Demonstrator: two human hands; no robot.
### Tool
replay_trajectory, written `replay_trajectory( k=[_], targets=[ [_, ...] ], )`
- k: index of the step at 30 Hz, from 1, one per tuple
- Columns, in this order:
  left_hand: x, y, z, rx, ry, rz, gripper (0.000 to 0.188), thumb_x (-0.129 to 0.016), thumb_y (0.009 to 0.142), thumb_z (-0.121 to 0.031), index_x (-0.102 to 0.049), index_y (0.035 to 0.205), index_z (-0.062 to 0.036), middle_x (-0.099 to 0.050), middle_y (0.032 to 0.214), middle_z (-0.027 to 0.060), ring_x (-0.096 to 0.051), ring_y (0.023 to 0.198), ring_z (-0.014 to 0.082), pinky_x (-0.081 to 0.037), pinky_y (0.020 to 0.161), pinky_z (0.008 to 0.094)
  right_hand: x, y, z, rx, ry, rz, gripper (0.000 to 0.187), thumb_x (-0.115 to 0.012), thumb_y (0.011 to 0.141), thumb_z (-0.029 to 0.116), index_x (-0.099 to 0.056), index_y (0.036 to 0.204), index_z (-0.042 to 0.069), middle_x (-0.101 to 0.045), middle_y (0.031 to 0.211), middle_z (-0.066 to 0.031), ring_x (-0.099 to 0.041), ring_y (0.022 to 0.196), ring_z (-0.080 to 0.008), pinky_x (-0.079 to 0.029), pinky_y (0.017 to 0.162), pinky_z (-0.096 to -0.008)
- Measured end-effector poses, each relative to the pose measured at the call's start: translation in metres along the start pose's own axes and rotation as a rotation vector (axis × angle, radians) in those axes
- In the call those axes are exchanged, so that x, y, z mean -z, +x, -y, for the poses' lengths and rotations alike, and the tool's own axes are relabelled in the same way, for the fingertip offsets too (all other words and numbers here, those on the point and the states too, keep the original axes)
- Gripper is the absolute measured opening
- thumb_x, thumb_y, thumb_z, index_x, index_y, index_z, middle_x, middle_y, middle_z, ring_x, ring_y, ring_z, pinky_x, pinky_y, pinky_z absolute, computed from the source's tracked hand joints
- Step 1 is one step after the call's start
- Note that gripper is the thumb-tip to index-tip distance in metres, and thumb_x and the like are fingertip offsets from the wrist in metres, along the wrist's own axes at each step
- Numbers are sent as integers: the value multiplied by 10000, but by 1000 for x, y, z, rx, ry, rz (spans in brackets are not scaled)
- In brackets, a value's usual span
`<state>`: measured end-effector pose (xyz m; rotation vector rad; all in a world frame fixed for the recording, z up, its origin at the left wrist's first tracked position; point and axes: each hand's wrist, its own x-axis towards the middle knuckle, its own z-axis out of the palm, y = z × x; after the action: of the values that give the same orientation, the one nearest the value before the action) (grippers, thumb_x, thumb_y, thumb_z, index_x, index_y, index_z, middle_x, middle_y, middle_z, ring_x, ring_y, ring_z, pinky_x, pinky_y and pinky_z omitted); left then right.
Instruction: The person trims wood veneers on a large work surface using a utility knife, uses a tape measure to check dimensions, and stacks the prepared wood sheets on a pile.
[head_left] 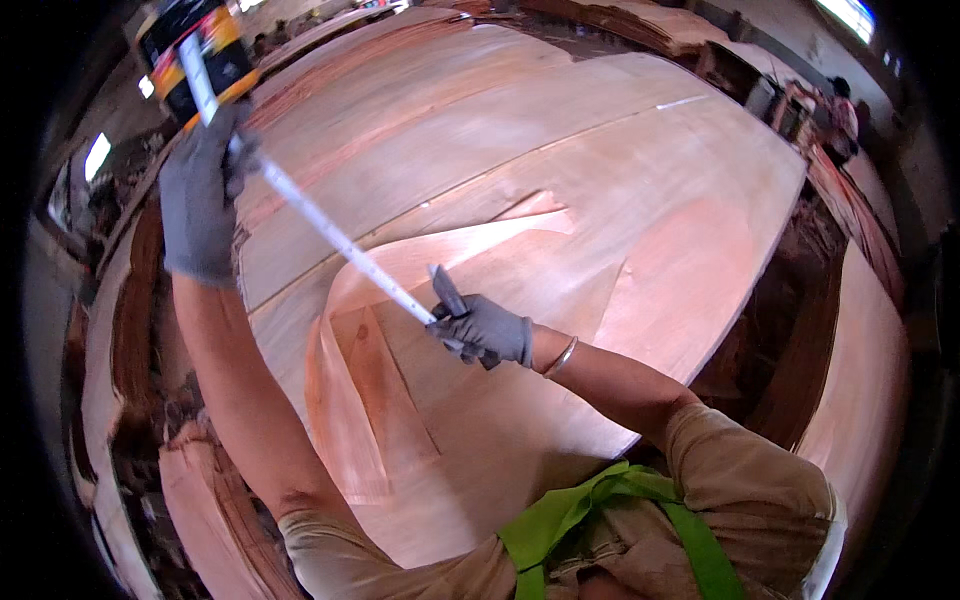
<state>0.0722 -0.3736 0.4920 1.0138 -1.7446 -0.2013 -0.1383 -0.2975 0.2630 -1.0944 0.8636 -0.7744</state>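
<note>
A strip of white perforated tape (330, 232) is stretched between my two grey-gloved hands. High at the left, my left hand (203, 195) is raised with its fingers closed on the tape, just below a black, yellow and red object (195, 55); the tape passes in front of that object, whose kind I cannot make out. My right hand (488, 333) grips the tape's lower end, along with a dark, flat blade-like tool (450, 292) that sticks up from the fingers. Beneath them lies a large wood veneer sheet (510, 420) with a long seam. A loose, curled veneer strip (345, 420) rests on it.
A short piece of white tape (682, 102) lies near the seam's far end. Stacked veneer sheets (215, 500) stand at the near left, with another stack (860, 350) at the right. Another person (842, 118) is at the far right.
</note>
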Motion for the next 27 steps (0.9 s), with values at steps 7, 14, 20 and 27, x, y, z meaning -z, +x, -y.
replay_trajectory(
  k=[7, 14, 20, 27],
  targets=[
    [-37, -11, -63, 248, -512, -147, 250, -431, 936, -184, -610, 970, -12, -367, 556, -60, -290, 451, 23, -210, 398, 176, 24, -79, 16, 15, -51, -4, 243, -615, 814, 313, -542, 790, 83, -489, 601, 5, -435, 446, -83, -365, 380, -221],
    [-87, -133, -155, 606, -757, 102, 317, -517, 894, -257, -535, 1108, -24, -395, 626, -64, -362, 525, 18, -286, 458, 143, 90, -216, -79, -246, -62, 74, 827, -539, 835, 364, 36, 1413, 229, -614, 755, -44, -396, 415, -81, -351, 361, -232],
    [-173, -286, -208, 610, -854, 709, 394, -496, 875, -73, -384, 1241, 18, -579, 922, 96, -589, 776, 170, -494, 680, 282, 144, -328, -172, 148, 102, -580, 287, -615, 837, 236, -619, 1068, 66, -612, 753, 7, -448, 490, -41, -387, 443, -202],
    [-233, -344, -268, 780, -1061, 738, 391, -466, 896, -97, -361, 1257, 9, -550, 1026, 104, -567, 954, 188, -480, 809, 310, 84, -367, -131, 526, -200, -723, 249, -639, 807, 119, -609, 1027, 5, -619, 719, -9, -515, 644, -44, -449, 590, -215]
  ],
)
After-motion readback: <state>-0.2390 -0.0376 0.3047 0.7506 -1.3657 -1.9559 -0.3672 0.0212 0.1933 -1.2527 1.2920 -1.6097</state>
